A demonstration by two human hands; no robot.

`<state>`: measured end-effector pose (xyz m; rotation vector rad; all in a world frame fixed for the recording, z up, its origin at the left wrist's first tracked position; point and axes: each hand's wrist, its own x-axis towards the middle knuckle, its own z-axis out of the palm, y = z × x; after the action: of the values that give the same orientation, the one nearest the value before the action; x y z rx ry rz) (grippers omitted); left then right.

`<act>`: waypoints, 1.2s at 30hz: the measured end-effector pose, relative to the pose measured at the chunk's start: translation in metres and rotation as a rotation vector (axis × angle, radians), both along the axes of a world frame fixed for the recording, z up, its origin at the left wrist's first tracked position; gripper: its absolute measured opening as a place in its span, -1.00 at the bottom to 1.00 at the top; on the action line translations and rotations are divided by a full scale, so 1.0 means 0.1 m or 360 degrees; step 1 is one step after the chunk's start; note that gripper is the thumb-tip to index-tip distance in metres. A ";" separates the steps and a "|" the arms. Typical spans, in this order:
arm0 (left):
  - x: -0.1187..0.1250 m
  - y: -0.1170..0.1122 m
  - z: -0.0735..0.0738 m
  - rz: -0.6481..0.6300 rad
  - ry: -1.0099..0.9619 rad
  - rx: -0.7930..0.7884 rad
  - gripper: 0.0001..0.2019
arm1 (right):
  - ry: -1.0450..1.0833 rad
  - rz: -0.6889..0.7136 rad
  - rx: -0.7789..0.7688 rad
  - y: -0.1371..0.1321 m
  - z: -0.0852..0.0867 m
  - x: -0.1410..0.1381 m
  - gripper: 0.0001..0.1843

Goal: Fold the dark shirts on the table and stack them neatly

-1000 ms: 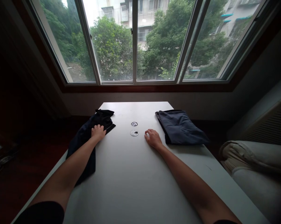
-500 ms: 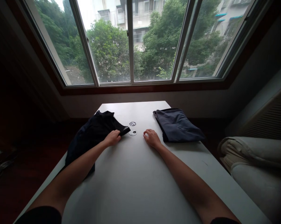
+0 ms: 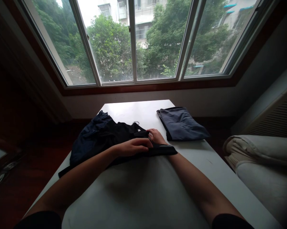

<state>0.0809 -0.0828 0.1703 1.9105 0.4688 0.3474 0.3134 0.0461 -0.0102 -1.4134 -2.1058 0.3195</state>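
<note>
A crumpled black and navy garment [image 3: 98, 135] lies over the left and middle of the white table [image 3: 134, 197]; its exact kind does not show. My left hand [image 3: 135, 147] is closed on its near edge, and a flat black strip of the cloth sticks out to the right, above my right wrist. My right hand [image 3: 157, 136] sits just beyond, fingers curled against the garment's right end, the fingertips partly hidden by cloth. Right of my right hand lies a folded dark grey garment [image 3: 184, 125], not touched by either hand.
Behind the table's far edge is a wall with a wide window [image 3: 134, 81]. Rolled beige bedding or padding [image 3: 265, 152] stands at the right, beside a slatted panel [image 3: 277, 117]. White cables [image 3: 2, 175] lie on the dark red floor at the left.
My left hand has drawn the dark garment's edge rightward across the table, covering most of the round markings. My right hand has met the cloth. The folded garment stays put.
</note>
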 end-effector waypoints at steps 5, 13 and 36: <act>-0.25 0.37 -0.42 0.0250 0.0511 0.0655 -0.77 | -0.0070 -0.0374 -0.0069 -0.08 0.13 0.02 -0.71; -1.04 1.53 -0.94 0.1259 0.1000 0.0980 -0.77 | -0.0383 -0.0408 -0.0407 -0.27 0.29 -0.12 -0.53; -1.37 2.32 -1.02 0.0791 0.1757 0.1069 -0.67 | 0.0098 -0.0227 -0.0602 -0.29 0.27 -0.21 -0.63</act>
<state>-0.0560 0.1491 0.0686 2.5093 1.7419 -0.3432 0.2924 0.0173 0.0168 -1.7316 -1.9504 0.7236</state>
